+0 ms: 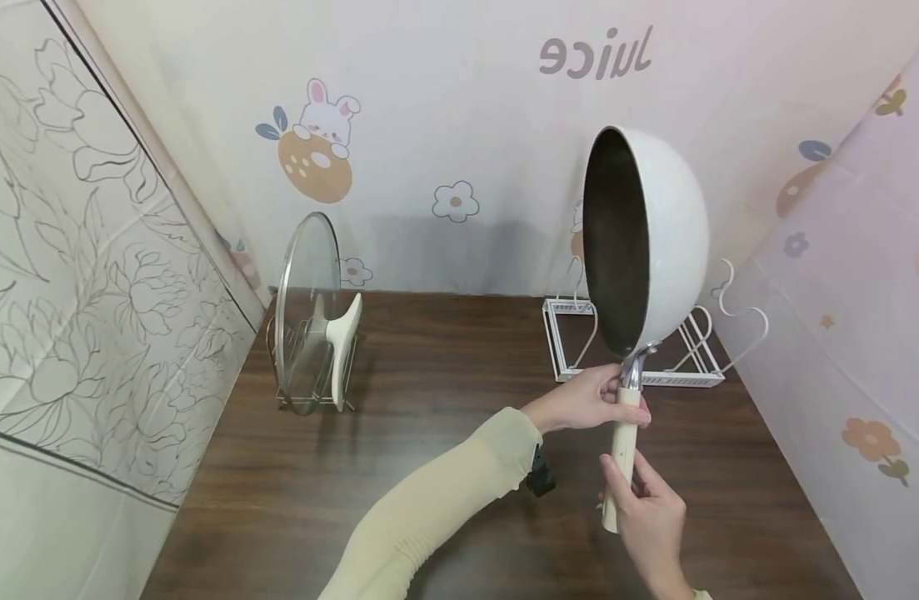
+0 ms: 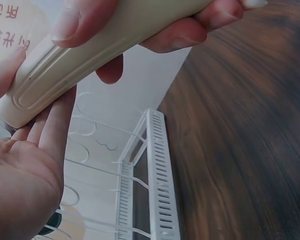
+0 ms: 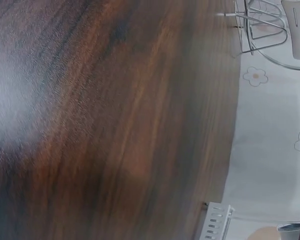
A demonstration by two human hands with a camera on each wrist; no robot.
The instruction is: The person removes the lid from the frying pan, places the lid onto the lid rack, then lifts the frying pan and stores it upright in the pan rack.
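Note:
A pan (image 1: pixel 672 233), white outside and dark inside, stands on edge in the air, its cream handle (image 1: pixel 624 442) pointing down toward me. My left hand (image 1: pixel 586 398) holds the handle's upper end, close to the metal neck. Lower down, my right hand (image 1: pixel 649 508) grips the same handle with the thumb along its side. In the left wrist view, left fingers lie beneath the handle (image 2: pixel 105 50) and right fingers (image 2: pixel 177 37) wrap it from the other side. The right wrist view shows neither hand.
Behind the pan, a white rack (image 1: pixel 639 379) with curved wire dividers stands on the brown wooden table (image 1: pixel 444 367). At the back left, a glass lid (image 1: pixel 309 325) with a cream grip leans upright in a wire stand (image 1: pixel 354 404). Patterned walls enclose the back and sides.

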